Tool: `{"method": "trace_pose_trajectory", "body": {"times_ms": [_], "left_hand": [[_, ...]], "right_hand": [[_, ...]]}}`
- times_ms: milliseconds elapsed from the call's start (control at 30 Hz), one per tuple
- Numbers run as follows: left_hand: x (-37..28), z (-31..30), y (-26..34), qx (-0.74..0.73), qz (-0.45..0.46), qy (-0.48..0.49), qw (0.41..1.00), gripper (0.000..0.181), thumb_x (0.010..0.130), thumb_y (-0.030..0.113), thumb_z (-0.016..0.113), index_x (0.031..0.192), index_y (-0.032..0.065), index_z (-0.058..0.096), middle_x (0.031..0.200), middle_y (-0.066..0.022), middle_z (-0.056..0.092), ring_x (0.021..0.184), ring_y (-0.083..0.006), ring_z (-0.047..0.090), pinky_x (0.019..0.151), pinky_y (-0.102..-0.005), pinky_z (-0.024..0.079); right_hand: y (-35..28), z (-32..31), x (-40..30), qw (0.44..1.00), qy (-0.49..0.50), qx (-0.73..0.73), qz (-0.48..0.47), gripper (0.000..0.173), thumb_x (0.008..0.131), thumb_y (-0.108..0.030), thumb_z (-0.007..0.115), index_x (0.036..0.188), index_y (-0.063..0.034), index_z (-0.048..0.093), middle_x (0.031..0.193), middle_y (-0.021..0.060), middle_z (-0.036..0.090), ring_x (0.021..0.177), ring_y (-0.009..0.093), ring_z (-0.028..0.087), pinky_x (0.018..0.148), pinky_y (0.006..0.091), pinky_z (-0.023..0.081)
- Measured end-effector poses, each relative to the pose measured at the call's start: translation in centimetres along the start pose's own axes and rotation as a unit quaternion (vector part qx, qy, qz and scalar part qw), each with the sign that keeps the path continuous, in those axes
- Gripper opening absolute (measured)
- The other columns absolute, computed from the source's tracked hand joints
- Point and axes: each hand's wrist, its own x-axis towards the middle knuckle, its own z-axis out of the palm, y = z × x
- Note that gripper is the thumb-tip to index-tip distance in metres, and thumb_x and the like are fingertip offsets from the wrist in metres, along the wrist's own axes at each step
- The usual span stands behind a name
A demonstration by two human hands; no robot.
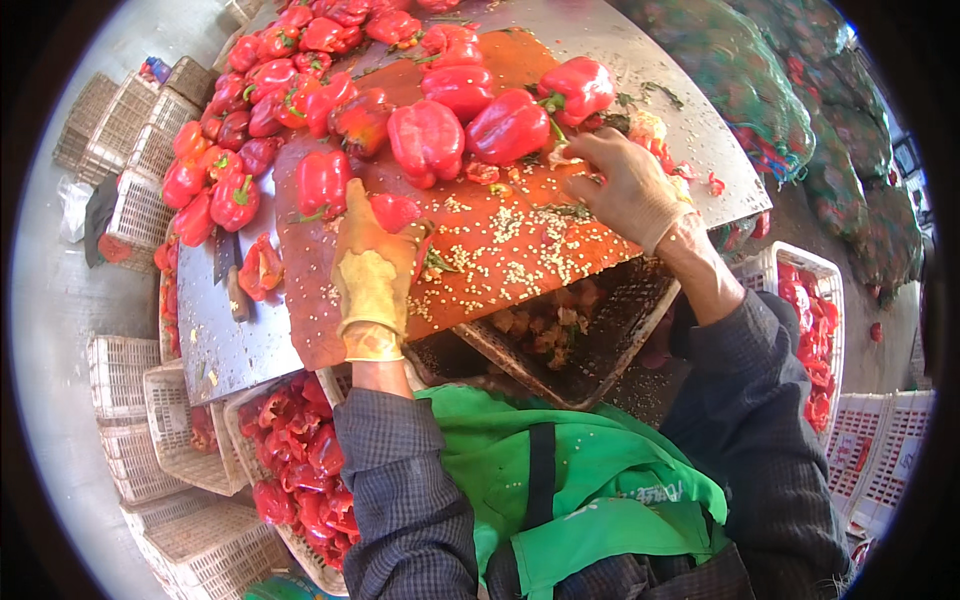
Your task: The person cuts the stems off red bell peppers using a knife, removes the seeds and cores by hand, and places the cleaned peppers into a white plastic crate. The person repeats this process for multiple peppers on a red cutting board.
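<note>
My left hand [375, 262], in a yellow rubber-coated glove, rests over the orange cutting board [322, 285], its fingers around a red bell pepper [395, 212] that is mostly hidden. My right hand [626, 184], in a thin pale glove, is over the board's right side, thumb and fingers curled near a pale pepper core [562, 155]; whether it grips the core is unclear. Whole red bell peppers [426, 142] lie just beyond both hands. Pale seeds [517, 247] are scattered over the board. A knife with a wooden handle [238, 294] lies on the metal table, left of the board.
A heap of red peppers [277, 82] covers the table's far left. Below the board's edge stands a dark crate [592, 390] with cores in it. Crates of opened peppers [832, 277] stand at both sides. Green mesh sacks [735, 82] are piled at the right, pale plastic crates [124, 375] at the left.
</note>
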Motion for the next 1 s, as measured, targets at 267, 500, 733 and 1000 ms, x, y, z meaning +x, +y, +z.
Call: {"method": "trace_pose_trajectory", "body": {"times_ms": [267,500,733,1000], "left_hand": [[0.4,1.5,0.3,-0.015,-0.016,0.015,1.0,0.071,0.076,0.025,0.079,0.134,-0.0036,0.052,0.121,-0.0265,0.064,0.113,-0.0389,0.062,0.097,-0.0424,0.049],[-1.4,2.9,3.8,-0.193,-0.037,-0.006,0.98,0.043,0.083,0.023,0.075,0.117,-0.0015,0.065,0.105,-0.0175,0.07,0.097,-0.0284,0.067,0.087,-0.037,0.051],[-1.6,3.5,3.3,-0.203,-0.055,0.015,0.977,0.035,0.089,0.017,0.066,0.117,-0.0024,0.062,0.108,-0.0246,0.066,0.101,-0.0382,0.064,0.09,-0.0433,0.049],[-2.0,4.0,3.5,-0.183,-0.021,0.054,0.981,0.027,0.092,0.015,0.062,0.114,-0.0008,0.065,0.106,-0.0189,0.068,0.099,-0.031,0.064,0.091,-0.0392,0.048]], "right_hand": [[5.0,0.2,-3.1,0.982,-0.059,-0.148,0.101,0.048,0.084,-0.027,0.072,0.128,-0.0153,0.06,0.115,0.0163,0.059,0.104,0.039,0.061,0.086,0.047,0.051],[5.7,0.2,-0.3,0.974,-0.105,-0.143,0.142,0.03,0.084,-0.021,0.067,0.11,-0.0057,0.067,0.096,0.0213,0.069,0.093,0.038,0.068,0.082,0.0469,0.054],[6.2,-0.4,-2.2,0.983,-0.055,0.086,0.152,0.034,0.085,-0.014,0.054,0.115,-0.0022,0.067,0.086,0.0186,0.071,0.081,0.03,0.071,0.074,0.0403,0.056],[-1.0,-0.2,-4.5,0.901,-0.162,0.362,0.176,0.038,0.086,-0.006,0.059,0.124,0.0014,0.06,0.086,0.0096,0.068,0.067,0.011,0.063,0.055,0.0275,0.052]]}}
